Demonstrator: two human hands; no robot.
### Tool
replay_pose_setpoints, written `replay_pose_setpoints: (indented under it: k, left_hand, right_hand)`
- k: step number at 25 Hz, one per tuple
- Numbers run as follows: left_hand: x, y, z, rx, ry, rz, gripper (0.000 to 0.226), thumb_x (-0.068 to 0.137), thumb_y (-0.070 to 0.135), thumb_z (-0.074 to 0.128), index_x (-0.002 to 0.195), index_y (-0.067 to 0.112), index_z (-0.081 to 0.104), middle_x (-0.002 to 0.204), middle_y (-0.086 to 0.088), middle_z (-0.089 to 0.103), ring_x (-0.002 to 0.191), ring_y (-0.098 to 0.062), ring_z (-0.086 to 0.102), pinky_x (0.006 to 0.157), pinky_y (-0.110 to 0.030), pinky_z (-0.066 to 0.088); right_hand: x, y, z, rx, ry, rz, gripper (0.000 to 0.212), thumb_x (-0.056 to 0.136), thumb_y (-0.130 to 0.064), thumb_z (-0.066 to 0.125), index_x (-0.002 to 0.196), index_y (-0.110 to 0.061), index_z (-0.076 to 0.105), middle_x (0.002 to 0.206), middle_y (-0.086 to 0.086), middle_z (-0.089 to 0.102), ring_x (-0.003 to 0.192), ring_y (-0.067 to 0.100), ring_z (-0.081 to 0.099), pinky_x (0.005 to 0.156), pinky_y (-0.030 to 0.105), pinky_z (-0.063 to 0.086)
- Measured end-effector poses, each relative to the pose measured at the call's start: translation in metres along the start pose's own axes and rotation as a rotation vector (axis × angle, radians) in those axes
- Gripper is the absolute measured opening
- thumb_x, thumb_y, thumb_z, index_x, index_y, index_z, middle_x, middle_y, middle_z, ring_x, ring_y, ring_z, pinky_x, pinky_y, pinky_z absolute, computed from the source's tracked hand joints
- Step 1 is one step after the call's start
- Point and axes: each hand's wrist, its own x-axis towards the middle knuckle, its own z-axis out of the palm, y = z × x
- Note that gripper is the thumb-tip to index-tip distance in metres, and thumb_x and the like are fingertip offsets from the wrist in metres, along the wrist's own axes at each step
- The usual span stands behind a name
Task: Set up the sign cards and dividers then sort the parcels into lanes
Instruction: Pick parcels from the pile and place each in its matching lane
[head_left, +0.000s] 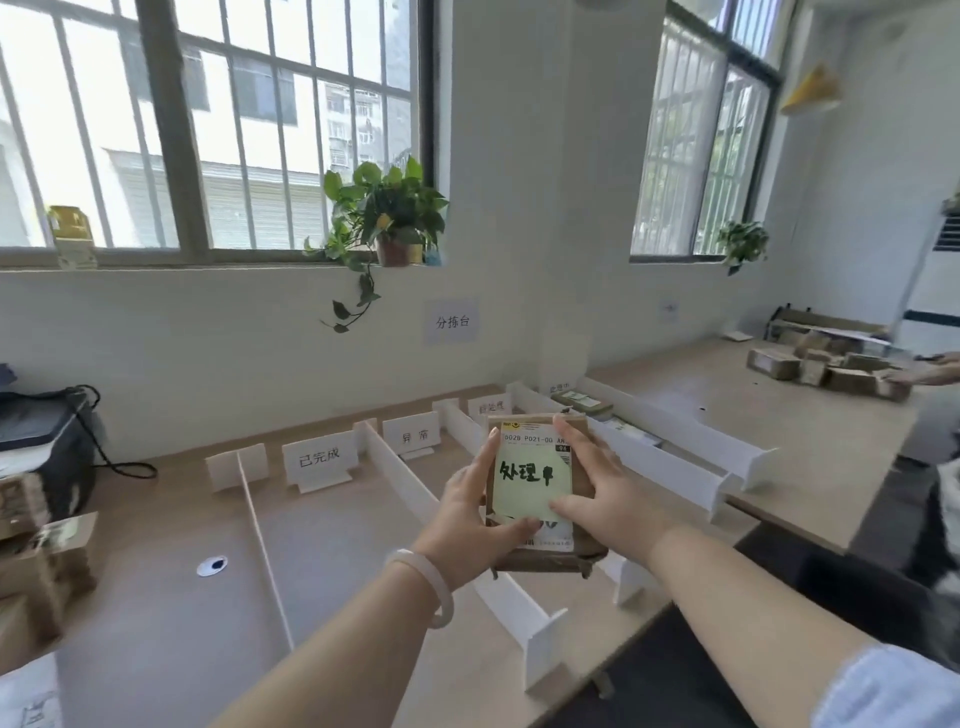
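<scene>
One parcel (540, 560) is gripped at both side edges by the left hand (467, 514) and the right hand (597, 488), raised above the lanes and marked by a green note (530, 478). Five dividers (405, 478) and four sign cards (319, 457) are counted behind and beside the parcel. A wrong lane could be chosen, since the matching card (560, 387) up-right of the parcel is small; a divider could be knocked.

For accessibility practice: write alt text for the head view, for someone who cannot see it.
The left hand and right hand hold a parcel with a green note over a table split into lanes by dividers. At the back stand sign cards.
</scene>
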Motion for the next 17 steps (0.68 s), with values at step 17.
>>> replay_pose_setpoints:
  k: [17]
  left_hand:
    - [0.216, -0.014, 0.152, -0.051, -0.364, 0.135, 0.098, 0.082, 0.030, 0.076, 0.147, 0.053, 0.006, 0.133, 0.007, 0.036, 0.122, -0.008, 0.038, 0.098, -0.020, 0.035]
  right_hand:
    - [0.090, 0.140, -0.110, -0.009, 0.275, 0.268, 0.087, 0.089, -0.019, 0.065, 0.149, -0.055, 0.013, 0.154, -0.015, 0.013, 0.131, 0.008, 0.027, 0.094, 0.021, 0.044]
